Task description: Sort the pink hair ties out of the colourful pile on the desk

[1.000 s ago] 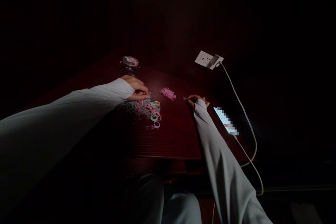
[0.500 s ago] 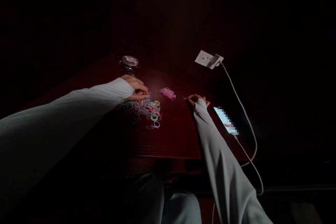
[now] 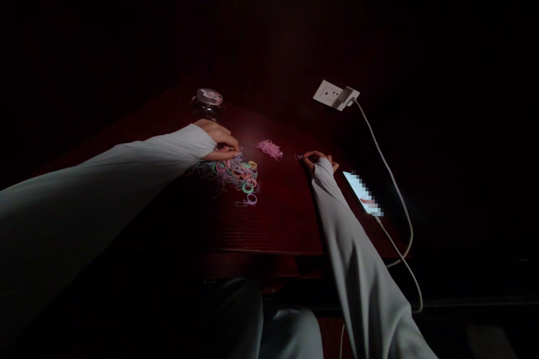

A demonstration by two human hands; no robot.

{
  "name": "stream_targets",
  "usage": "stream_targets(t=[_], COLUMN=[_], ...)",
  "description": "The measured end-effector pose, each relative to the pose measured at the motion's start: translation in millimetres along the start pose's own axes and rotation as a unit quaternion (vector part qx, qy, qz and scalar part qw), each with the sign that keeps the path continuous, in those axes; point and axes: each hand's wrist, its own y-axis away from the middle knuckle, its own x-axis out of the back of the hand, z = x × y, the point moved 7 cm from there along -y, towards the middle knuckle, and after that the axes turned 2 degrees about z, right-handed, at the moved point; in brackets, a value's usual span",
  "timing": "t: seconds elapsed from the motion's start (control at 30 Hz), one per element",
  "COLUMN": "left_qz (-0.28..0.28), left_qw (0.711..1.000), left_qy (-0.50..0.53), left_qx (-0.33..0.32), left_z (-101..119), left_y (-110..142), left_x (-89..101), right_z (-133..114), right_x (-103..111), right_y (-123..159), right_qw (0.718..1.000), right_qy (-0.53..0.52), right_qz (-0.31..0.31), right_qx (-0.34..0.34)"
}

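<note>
Taking the small pink pile (image 3: pixel 269 149) as the middle of the clock, I see my pale left sleeve (image 3: pixel 113 188) come in between 8 and 9 o'clock. A lidded jar (image 3: pixel 208 102) stands at 10, just beyond my left hand (image 3: pixel 216 133), which is between 9 and 10. Its thumb and finger are bent close together at the far edge of a tangled heap of coloured rings and strands (image 3: pixel 231 173); I cannot tell whether they clamp anything. That heap lies at 8 on the dark red table (image 3: pixel 282 213), with one purple ring (image 3: pixel 251 199) at 7. My hands are well apart. Just past 3 is my right hand (image 3: pixel 316 158), fingers curled, with a tiny tuft of pale strands (image 3: pixel 298 157) at the fingertips; too dim to tell if it is gripped. A wall socket (image 3: pixel 326 93) with a plug (image 3: pixel 347 97) sits between 1 and 2. At 4 lies a lit phone (image 3: pixel 359 190), screen blurred out, and a white cable (image 3: pixel 382 152) curves down from the plug, farthest right.
</note>
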Motion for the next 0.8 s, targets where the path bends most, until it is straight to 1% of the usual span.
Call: stream_targets(t=[0.17, 0.37, 0.5, 0.63, 0.7, 0.8], left_qz=[0.002, 0.016, 0.015, 0.009, 0.007, 0.006], left_qw=[1.0, 1.0, 1.0, 1.0, 1.0, 1.0], left_qy=[0.0, 0.005, 0.0, -0.001, -0.001, -0.002], left_qx=[-0.006, -0.017, -0.017, -0.016, -0.016, -0.017], left_z=[-2.4, -1.8, -1.7, -1.7, -1.5, -1.2], left_y=[-0.9, -0.3, -0.2, -0.6, -0.8, -0.9], left_x=[-1.1, -0.9, -0.9, -0.8, -0.5, -0.5], right_z=[2.0, 1.6, 1.8, 3.3, 3.4, 1.6], right_x=[-1.4, 1.2, 4.6, 4.9, 4.9, 6.3], right_y=[-0.6, 0.8, 1.6, 1.8, 2.0, 2.6], right_qw=[1.0, 1.0, 1.0, 0.999, 0.999, 1.0], right_qy=[0.008, 0.002, 0.004, 0.016, 0.016, 0.005], right_qz=[-0.01, -0.005, -0.003, -0.014, -0.014, 0.001], right_qx=[-0.004, -0.01, -0.027, -0.043, -0.043, -0.03])
